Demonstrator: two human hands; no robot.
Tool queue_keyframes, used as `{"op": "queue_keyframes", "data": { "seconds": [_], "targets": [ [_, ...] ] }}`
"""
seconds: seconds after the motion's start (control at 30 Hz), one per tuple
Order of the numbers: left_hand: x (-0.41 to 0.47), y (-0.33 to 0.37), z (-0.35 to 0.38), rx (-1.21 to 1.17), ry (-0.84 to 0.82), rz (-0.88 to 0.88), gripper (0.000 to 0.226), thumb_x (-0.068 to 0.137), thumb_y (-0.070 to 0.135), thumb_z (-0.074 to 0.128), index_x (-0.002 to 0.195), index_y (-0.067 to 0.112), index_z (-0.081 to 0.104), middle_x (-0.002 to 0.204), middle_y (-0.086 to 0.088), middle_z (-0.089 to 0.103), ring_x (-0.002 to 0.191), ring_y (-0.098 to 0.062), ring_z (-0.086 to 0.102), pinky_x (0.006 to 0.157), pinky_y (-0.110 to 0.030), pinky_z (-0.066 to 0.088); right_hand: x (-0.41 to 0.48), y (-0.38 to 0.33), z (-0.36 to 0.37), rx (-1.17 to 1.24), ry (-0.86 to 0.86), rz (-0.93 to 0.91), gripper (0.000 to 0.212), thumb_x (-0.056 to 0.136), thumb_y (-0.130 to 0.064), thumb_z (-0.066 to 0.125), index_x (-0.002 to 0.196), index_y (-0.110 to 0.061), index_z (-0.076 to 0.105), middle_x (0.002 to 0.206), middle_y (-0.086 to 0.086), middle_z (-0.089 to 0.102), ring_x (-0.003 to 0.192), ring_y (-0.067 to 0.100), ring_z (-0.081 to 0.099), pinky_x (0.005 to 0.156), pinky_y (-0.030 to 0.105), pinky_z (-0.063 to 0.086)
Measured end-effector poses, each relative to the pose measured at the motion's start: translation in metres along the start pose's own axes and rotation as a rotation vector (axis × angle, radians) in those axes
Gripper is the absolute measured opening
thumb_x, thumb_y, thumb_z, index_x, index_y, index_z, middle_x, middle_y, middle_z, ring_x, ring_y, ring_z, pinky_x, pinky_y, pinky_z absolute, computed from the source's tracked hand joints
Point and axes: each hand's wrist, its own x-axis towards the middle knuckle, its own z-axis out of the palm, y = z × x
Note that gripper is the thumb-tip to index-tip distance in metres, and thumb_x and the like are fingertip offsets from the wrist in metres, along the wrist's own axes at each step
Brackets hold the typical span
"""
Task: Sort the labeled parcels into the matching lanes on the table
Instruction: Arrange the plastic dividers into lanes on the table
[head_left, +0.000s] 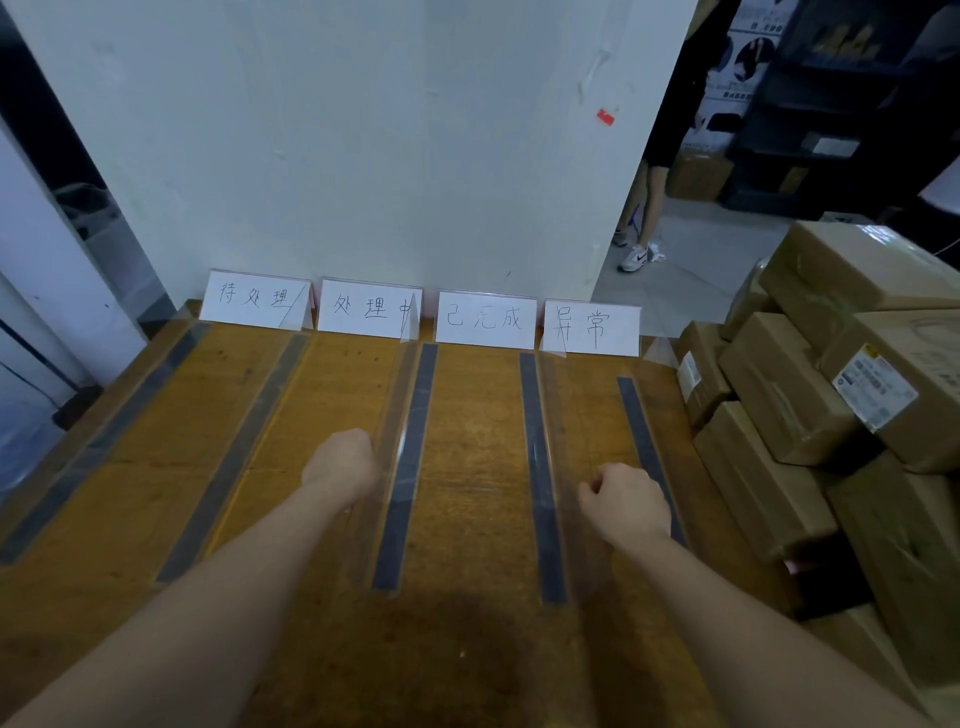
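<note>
Left hand (343, 464) and right hand (626, 501) both fisted, holding nothing, mid-frame over bare table (478, 467). Parcels (831, 395) stacked at right edge; lane signs (415, 312) upper centre.

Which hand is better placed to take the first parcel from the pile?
The right hand, probably: the brown taped cardboard parcels are stacked at the table's right edge, beside it. The left hand lies farther away.
</note>
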Motion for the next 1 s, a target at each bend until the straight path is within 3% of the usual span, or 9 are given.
{"op": "queue_keyframes", "data": {
  "seconds": [0.1, 0.27, 0.4, 0.47, 0.77, 0.9, 1.0],
  "targets": [
    [0.000, 0.000, 0.000, 0.005, 0.023, 0.012, 0.018, 0.092, 0.015, 0.060, 0.110, 0.011, 0.061, 0.078, -0.001, 0.060, 0.067, -0.018, 0.064, 0.061, -0.030, 0.056, -0.001, 0.001, -0.001, -0.014, -0.002, -0.003, 0.024, 0.095, -0.031, 0.056, 0.076, -0.019, 0.062, 0.071, -0.003, 0.062, 0.068, 0.014, 0.063, 0.067, 0.035, 0.059],
    [0.000, 0.004, -0.005, 0.042, 0.094, 0.059, 0.009, 0.091, 0.015, 0.062, 0.089, 0.016, 0.053, 0.082, 0.000, 0.058, 0.071, -0.014, 0.056, 0.056, -0.026, 0.045, -0.003, -0.002, -0.002, -0.011, 0.010, -0.003, 0.025, 0.096, -0.037, 0.054, 0.085, -0.018, 0.064, 0.076, -0.003, 0.063, 0.073, 0.014, 0.064, 0.069, 0.035, 0.059],
    [-0.002, 0.013, -0.009, 0.129, 0.196, 0.150, 0.029, 0.088, 0.020, 0.066, 0.113, 0.016, 0.053, 0.114, -0.005, 0.057, 0.105, -0.023, 0.053, 0.085, -0.034, 0.051, -0.003, -0.003, -0.006, -0.011, 0.034, -0.010, 0.027, 0.097, -0.041, 0.052, 0.097, -0.018, 0.065, 0.079, -0.004, 0.063, 0.076, 0.014, 0.064, 0.069, 0.034, 0.057],
    [-0.003, 0.019, -0.010, 0.188, 0.252, 0.199, 0.036, 0.087, 0.022, 0.066, 0.120, 0.017, 0.052, 0.118, -0.005, 0.055, 0.111, -0.023, 0.050, 0.091, -0.033, 0.048, -0.003, -0.003, -0.008, -0.018, 0.046, -0.011, 0.027, 0.097, -0.042, 0.052, 0.098, -0.018, 0.064, 0.079, -0.004, 0.063, 0.075, 0.014, 0.064, 0.071, 0.035, 0.058],
    [-0.009, 0.050, -0.021, 0.289, 0.344, 0.405, 0.045, 0.089, 0.021, 0.063, 0.131, 0.016, 0.047, 0.129, -0.004, 0.054, 0.122, -0.022, 0.046, 0.097, -0.035, 0.043, -0.005, -0.001, -0.017, -0.055, 0.136, -0.039, 0.026, 0.097, -0.042, 0.054, 0.104, -0.019, 0.064, 0.086, -0.005, 0.061, 0.078, 0.010, 0.060, 0.068, 0.026, 0.054],
    [-0.012, 0.068, -0.026, 0.309, 0.365, 0.505, 0.048, 0.088, 0.017, 0.061, 0.133, 0.015, 0.047, 0.131, -0.005, 0.053, 0.125, -0.023, 0.044, 0.098, -0.036, 0.042, -0.007, 0.003, -0.023, -0.105, 0.184, -0.089, 0.028, 0.096, -0.042, 0.053, 0.107, -0.018, 0.064, 0.101, -0.001, 0.062, 0.093, 0.013, 0.059, 0.079, 0.029, 0.055],
    [-0.016, 0.086, -0.029, 0.326, 0.383, 0.582, 0.049, 0.088, 0.020, 0.064, 0.133, 0.015, 0.046, 0.133, -0.006, 0.051, 0.127, -0.024, 0.043, 0.100, -0.036, 0.041, -0.010, 0.008, -0.030, -0.120, 0.220, -0.072, 0.029, 0.096, -0.042, 0.053, 0.108, -0.017, 0.064, 0.101, 0.000, 0.061, 0.094, 0.014, 0.059, 0.080, 0.031, 0.056]
  ]
}}
